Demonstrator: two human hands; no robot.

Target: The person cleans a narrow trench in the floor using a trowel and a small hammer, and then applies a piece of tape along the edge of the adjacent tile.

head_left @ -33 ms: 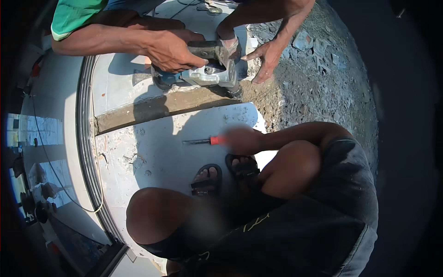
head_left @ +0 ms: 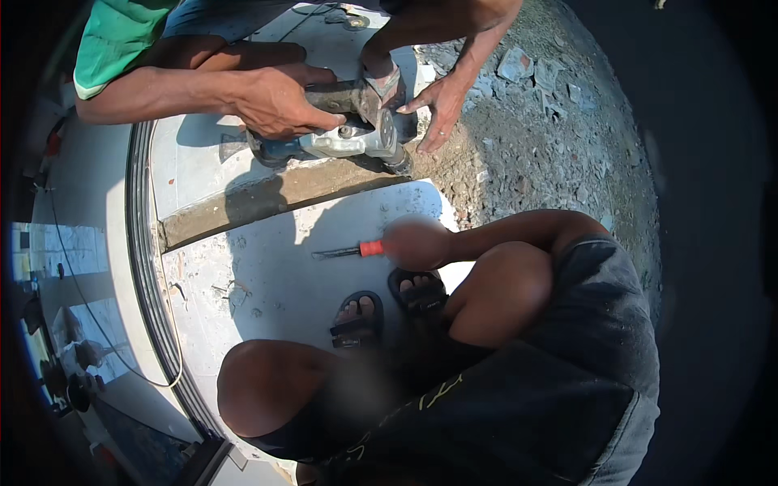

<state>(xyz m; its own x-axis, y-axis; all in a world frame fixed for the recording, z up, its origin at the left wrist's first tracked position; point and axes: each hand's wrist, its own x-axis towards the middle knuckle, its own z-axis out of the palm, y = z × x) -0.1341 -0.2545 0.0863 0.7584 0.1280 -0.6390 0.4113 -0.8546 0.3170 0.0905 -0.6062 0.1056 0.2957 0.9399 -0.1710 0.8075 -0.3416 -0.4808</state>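
My right hand [head_left: 416,243], smeared by a blur, is closed round a red-handled tool [head_left: 371,248] with a narrow, dark metal blade. The blade points left and lies over the pale slab [head_left: 284,283] in front of my sandalled feet; whether it touches the slab I cannot tell. I do not see my left hand; a blurred patch covers the area between my knees. Across the slab, another person's hand [head_left: 279,104] grips a grey and blue power tool [head_left: 348,139]. That person's other hand [head_left: 444,113] is spread open beside the tool's front end.
A straight trench [head_left: 194,223] runs between the two pale slabs, below the power tool. Broken rubble [head_left: 551,121] covers the ground at the right. Along the left side run a dark door track [head_left: 144,243] and a thin pale cable [head_left: 174,356].
The whole scene has shifted slightly left in the picture. My right hand still holds the red-handled tool, and the other person's grip on the power tool looks the same.
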